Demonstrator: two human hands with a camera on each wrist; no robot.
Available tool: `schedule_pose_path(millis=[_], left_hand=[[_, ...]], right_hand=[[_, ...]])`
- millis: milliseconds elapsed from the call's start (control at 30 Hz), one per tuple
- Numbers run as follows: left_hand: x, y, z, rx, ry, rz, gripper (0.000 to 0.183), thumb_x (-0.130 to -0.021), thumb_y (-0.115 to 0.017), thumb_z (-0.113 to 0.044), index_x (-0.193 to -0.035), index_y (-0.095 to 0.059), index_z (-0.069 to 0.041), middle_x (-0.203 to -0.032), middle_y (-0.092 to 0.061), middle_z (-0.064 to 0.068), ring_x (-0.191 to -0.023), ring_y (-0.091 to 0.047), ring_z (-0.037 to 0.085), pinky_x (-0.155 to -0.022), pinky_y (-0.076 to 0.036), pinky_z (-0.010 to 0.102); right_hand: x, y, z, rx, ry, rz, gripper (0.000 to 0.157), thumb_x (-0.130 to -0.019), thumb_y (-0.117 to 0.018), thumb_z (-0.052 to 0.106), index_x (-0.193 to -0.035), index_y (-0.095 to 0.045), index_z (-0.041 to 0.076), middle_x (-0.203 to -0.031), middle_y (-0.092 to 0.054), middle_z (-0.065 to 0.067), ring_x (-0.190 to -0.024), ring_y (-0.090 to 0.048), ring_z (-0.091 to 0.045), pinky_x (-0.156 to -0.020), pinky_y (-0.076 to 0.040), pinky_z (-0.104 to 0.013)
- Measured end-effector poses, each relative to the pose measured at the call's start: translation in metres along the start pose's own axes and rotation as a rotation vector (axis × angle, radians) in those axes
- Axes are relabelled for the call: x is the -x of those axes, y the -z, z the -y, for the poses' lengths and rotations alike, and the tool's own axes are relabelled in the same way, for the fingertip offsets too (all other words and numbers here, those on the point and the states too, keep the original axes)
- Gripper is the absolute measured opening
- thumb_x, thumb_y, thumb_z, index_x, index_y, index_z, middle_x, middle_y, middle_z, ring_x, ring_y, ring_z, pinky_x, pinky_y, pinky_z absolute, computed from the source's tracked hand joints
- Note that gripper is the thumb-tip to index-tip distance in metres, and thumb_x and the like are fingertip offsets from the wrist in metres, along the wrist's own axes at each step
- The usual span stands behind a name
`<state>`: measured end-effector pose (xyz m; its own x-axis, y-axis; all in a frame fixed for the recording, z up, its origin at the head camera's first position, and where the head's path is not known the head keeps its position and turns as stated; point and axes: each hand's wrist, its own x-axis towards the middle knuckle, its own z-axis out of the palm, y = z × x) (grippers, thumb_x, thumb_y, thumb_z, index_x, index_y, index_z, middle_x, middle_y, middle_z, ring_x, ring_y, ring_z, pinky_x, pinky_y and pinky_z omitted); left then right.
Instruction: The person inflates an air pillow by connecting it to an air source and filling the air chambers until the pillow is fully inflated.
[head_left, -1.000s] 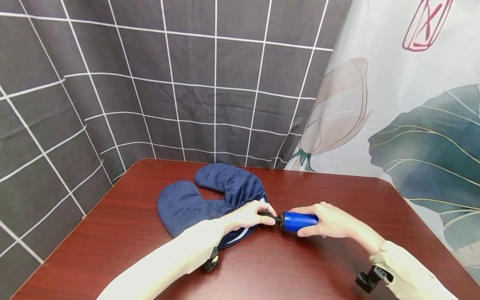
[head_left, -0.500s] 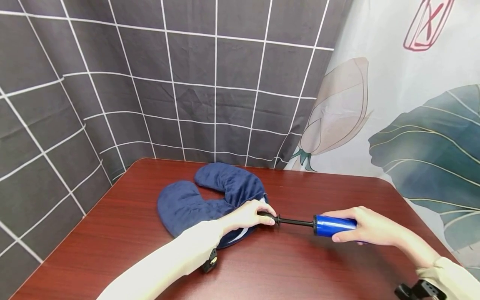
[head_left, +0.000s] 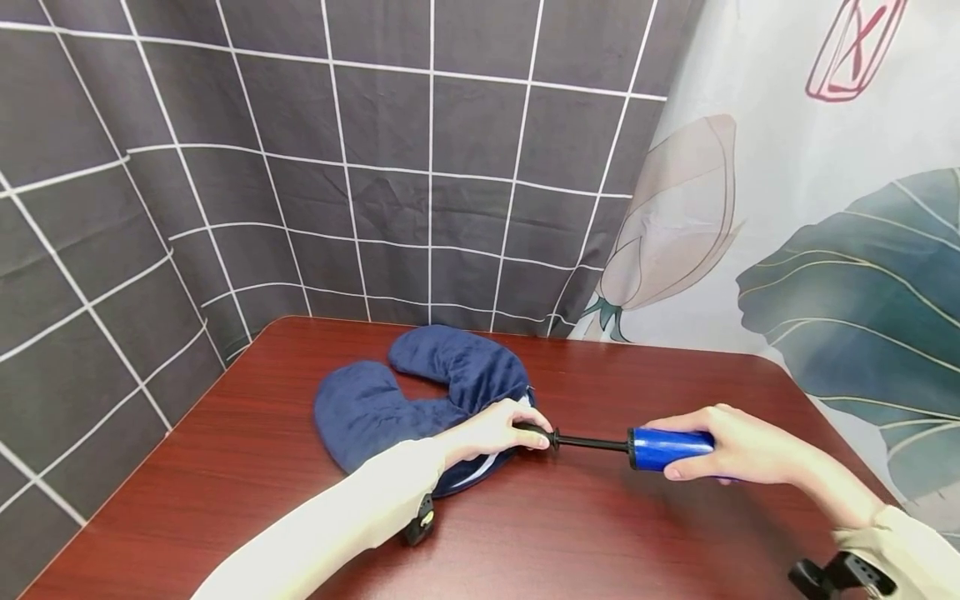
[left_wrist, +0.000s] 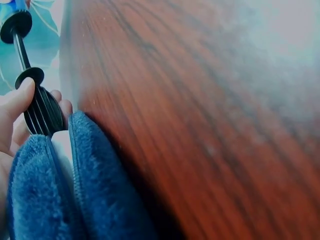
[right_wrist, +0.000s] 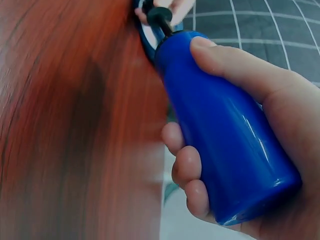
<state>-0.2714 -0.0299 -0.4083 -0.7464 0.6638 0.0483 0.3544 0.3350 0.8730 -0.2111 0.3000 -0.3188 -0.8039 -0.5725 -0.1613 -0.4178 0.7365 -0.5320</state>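
Pump (head_left: 670, 450) is held by its barrel (right_wrist: 225, 125) in the right grip (head_left: 738, 450), fingers curled around it; the left grip (head_left: 504, 429) pinches the black end (left_wrist: 46, 114), with a rod (head_left: 592, 443) exposed between both grips. The pillow (head_left: 367, 410) lies on the desk (head_left: 600, 533), under and left of the left grip. If the left grip loosens, I think a pull could drag the end away from the pillow, and a crooked push might bend the rod. The barrel is smooth, glossy blue; the end is ribbed; the pillow is plush, wrinkled and U-shaped.
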Motion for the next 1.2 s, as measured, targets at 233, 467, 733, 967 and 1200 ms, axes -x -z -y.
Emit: schedule_pose_path(millis=[233, 467, 733, 967, 1200], left_hand=[[-0.001, 0.000, 0.001, 0.051, 0.012, -0.020, 0.023, -0.089, -0.071, -0.012, -0.108, -0.072, 0.000, -0.083, -0.069, 0.008, -0.071, -0.057, -0.002, -0.071, -0.047, 0.013], [-0.001, 0.000, 0.001, 0.088, 0.005, -0.028, 0.023, -0.089, -0.070, -0.010, -0.108, -0.071, 0.002, -0.084, -0.068, 0.011, -0.070, -0.057, 0.000, -0.070, -0.048, 0.014], [-0.002, -0.002, 0.001, 0.075, 0.011, -0.024, 0.021, -0.089, -0.071, -0.010, -0.106, -0.071, 0.002, -0.086, -0.070, 0.013, -0.071, -0.057, -0.001, -0.071, -0.047, 0.013], [-0.001, -0.002, 0.001, 0.100, 0.032, -0.003, 0.021, -0.089, -0.071, -0.012, -0.107, -0.071, 0.001, -0.087, -0.070, 0.009, -0.072, -0.058, -0.002, -0.073, -0.047, 0.013], [-0.001, 0.000, 0.001, 0.104, 0.036, 0.007, 0.021, -0.089, -0.071, -0.012, -0.107, -0.071, 0.000, -0.089, -0.070, 0.009, -0.074, -0.058, -0.001, -0.073, -0.046, 0.013]], right_hand=[[-0.037, -0.008, 0.017, 0.070, 0.043, 0.026, 0.058, -0.085, -0.074, 0.045, -0.134, -0.061, 0.018, -0.110, -0.069, -0.008, -0.059, -0.061, -0.007, -0.046, -0.050, -0.027], [-0.069, -0.025, 0.030, 0.222, 0.117, -0.028, 0.054, -0.084, -0.073, 0.051, -0.131, -0.063, 0.024, -0.109, -0.072, -0.002, -0.066, -0.060, -0.002, -0.054, -0.049, -0.022], [-0.069, -0.032, 0.029, 0.225, 0.080, -0.043, 0.055, -0.083, -0.073, 0.051, -0.131, -0.063, 0.027, -0.112, -0.071, -0.002, -0.064, -0.058, -0.001, -0.055, -0.048, -0.022], [-0.052, -0.024, 0.024, 0.158, 0.018, -0.019, 0.058, -0.083, -0.074, 0.051, -0.133, -0.061, 0.027, -0.110, -0.069, -0.006, -0.055, -0.058, -0.004, -0.049, -0.049, -0.025], [-0.027, -0.011, 0.013, 0.101, 0.008, -0.028, 0.060, -0.083, -0.075, 0.048, -0.135, -0.060, 0.022, -0.106, -0.070, -0.005, -0.064, -0.060, -0.003, -0.049, -0.050, -0.026]])
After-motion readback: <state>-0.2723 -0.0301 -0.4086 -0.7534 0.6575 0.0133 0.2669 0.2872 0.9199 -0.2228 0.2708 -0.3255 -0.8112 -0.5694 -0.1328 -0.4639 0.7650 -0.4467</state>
